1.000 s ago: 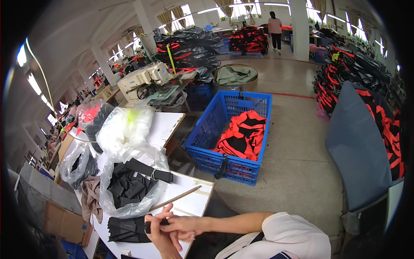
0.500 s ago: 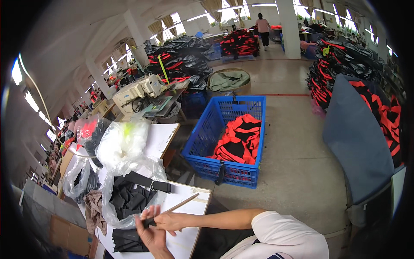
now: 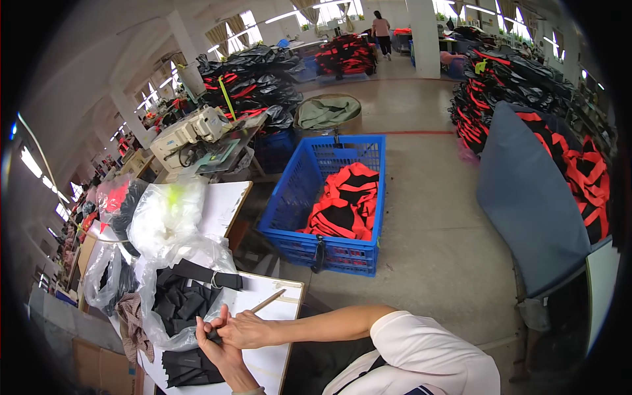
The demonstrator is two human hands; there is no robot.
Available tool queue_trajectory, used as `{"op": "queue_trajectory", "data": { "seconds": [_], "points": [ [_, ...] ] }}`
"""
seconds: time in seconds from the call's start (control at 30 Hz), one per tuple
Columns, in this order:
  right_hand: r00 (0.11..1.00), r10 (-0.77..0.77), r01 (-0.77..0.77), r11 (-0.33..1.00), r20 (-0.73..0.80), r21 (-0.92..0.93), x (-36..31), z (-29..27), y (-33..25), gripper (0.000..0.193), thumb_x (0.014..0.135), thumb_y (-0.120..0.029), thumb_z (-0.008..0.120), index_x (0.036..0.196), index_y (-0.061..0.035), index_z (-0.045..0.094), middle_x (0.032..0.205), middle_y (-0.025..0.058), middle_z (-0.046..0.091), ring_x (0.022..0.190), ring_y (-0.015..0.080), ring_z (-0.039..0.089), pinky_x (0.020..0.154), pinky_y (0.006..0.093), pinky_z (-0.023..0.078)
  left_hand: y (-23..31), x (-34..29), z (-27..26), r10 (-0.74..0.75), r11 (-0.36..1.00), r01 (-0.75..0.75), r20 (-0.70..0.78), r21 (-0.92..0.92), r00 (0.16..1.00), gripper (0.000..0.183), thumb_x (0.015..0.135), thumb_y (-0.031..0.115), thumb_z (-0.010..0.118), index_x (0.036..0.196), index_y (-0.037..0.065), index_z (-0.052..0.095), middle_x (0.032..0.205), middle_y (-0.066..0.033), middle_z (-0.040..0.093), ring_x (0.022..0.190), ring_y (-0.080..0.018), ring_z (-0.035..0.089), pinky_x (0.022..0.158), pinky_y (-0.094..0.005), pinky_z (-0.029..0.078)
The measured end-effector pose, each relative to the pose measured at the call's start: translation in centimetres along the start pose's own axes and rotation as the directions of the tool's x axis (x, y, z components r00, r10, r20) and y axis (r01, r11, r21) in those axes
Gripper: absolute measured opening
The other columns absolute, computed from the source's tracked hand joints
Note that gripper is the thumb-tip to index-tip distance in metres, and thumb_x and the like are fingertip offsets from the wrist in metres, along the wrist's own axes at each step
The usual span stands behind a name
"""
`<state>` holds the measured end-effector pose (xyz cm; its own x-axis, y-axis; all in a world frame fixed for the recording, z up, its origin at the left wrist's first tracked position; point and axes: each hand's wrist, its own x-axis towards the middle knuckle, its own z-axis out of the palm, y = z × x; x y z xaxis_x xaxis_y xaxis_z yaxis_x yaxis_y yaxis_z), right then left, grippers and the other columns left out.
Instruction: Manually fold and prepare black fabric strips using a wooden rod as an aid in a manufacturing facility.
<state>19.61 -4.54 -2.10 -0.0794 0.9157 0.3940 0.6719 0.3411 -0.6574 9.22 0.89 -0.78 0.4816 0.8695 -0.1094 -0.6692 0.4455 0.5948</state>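
Observation:
My left hand (image 3: 222,349) is palm up over the white table (image 3: 266,368), its fingers partly curled around a small black strip (image 3: 213,335). Fingers closed, my right hand (image 3: 246,330) presses against the same strip from the right, partly hiding it. A thin wooden stick (image 3: 270,300) slants up and right from behind the right hand; whether that hand touches it I cannot tell. Just beyond the hands, a clear plastic bag (image 3: 178,342) lies around many folded black strips (image 3: 181,306). A stack of black strips (image 3: 187,368) sits left of my left wrist.
A blue plastic crate (image 3: 316,245) with red and black pieces (image 3: 345,204) stands on the floor ahead. A sewing machine (image 3: 191,135) is farther left. A grey-blue panel (image 3: 530,197) leans at right. Checked cloth (image 3: 133,322) hangs at the table's left edge.
The whole view has shifted, so the scene sits farther left and slightly higher. My hands stay together at the black strip, with the left fingers drawn in closer. The distant person has walked a little.

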Motion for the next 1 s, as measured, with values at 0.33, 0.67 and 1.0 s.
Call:
{"op": "queue_trajectory", "data": {
  "seconds": [0.33,0.67,1.0],
  "points": [
    [0.968,0.124,-0.237,0.732,0.217,0.639,-0.4,-1.8,1.8,0.04,0.082,-0.036,0.065,0.06,-0.0048,0.054,0.051,0.0009,0.049,0.045,0.0084,0.05,0.041,0.0257,0.039,-0.6,0.8,0.3,0.01,1.0,-0.007,-0.245,0.013,0.97,0.038,0.087,0.036,0.061,0.071,0.001,0.059,0.076,-0.0145,0.063,0.081,-0.0265,0.06,0.088,-0.0444,0.046],
    [0.851,0.506,-0.157,0.504,-0.143,0.849,-1.6,1.2,-0.3,0.006,0.079,-0.002,0.066,0.074,-0.0006,0.062,0.057,-0.0036,0.052,0.046,0.0028,0.041,0.043,0.0196,0.027,-1.6,-0.7,-0.1,0.099,0.982,-0.112,-0.094,-0.15,0.991,0.036,0.092,0.041,0.05,0.074,0.01,0.046,0.082,-0.021,0.065,0.094,-0.0346,0.062,0.085,-0.0425,0.047],
    [0.976,-0.029,0.107,0.929,-0.217,0.356,-2.8,1.6,0.7,0.013,0.075,0.003,0.056,0.086,-0.0009,0.062,0.059,0.0111,0.055,0.051,0.0244,0.057,0.048,0.0342,0.042,-1.0,-1.6,-0.8,-0.006,0.996,0.002,-0.044,-0.095,0.999,0.033,0.091,0.027,0.055,0.065,0.009,0.047,0.07,-0.0201,0.064,0.092,-0.0385,0.063,0.088,-0.0398,0.047]
  ]
}}
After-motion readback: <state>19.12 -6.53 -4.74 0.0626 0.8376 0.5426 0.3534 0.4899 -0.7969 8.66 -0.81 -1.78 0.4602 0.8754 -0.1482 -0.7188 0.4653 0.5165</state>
